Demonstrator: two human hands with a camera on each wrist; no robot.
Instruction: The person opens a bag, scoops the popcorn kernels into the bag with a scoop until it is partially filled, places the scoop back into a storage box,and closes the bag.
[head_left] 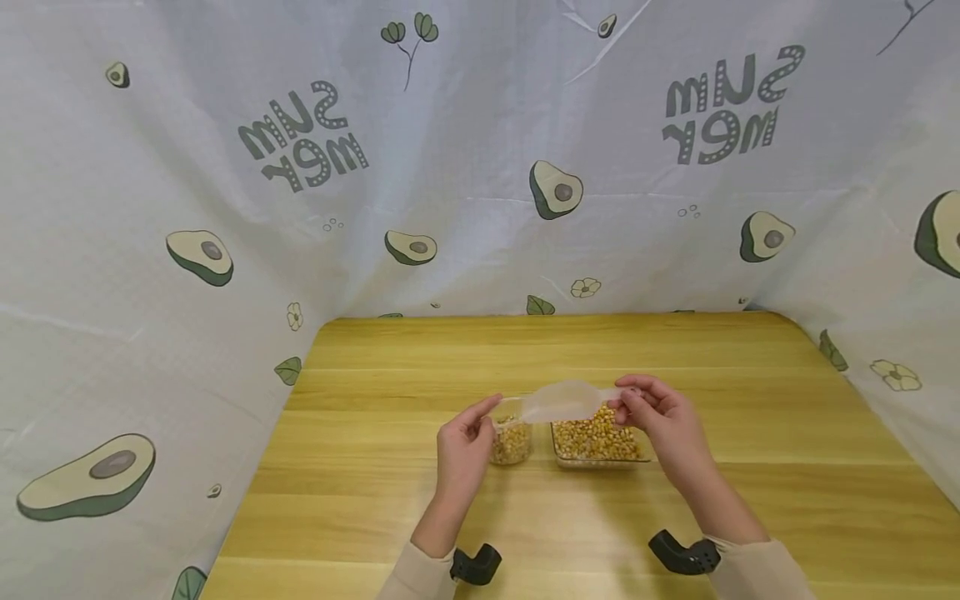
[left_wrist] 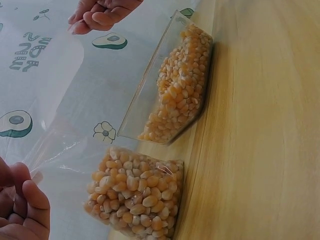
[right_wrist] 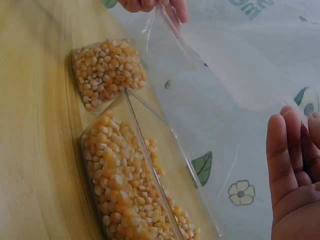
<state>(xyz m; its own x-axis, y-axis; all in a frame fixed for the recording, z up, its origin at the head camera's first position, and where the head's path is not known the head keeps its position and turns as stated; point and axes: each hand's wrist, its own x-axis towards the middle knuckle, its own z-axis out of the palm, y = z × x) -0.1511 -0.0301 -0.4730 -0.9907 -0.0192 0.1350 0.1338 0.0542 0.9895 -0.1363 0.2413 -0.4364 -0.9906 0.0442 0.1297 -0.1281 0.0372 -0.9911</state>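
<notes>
My left hand (head_left: 465, 446) pinches the upper edge of a clear plastic bag (left_wrist: 65, 155). Corn kernels (left_wrist: 135, 195) fill the bag's lower part, which stands on the table. With its fingertips my right hand (head_left: 667, 417) pinches the narrow end of a translucent white scoop (head_left: 566, 402). The scoop's wide end reaches left to the bag's mouth, high over the table. Below my right hand, a clear rectangular container (right_wrist: 152, 165) holds many loose kernels (right_wrist: 117, 185). No kernels show in the scoop, though its inside is mostly hidden.
The container and the bag stand side by side on a wooden table (head_left: 360, 492). A pale curtain (head_left: 465, 167) printed with avocados encloses the back and both sides. Black straps (head_left: 476, 565) sit on both wrists, beside beige sleeves (head_left: 420, 575).
</notes>
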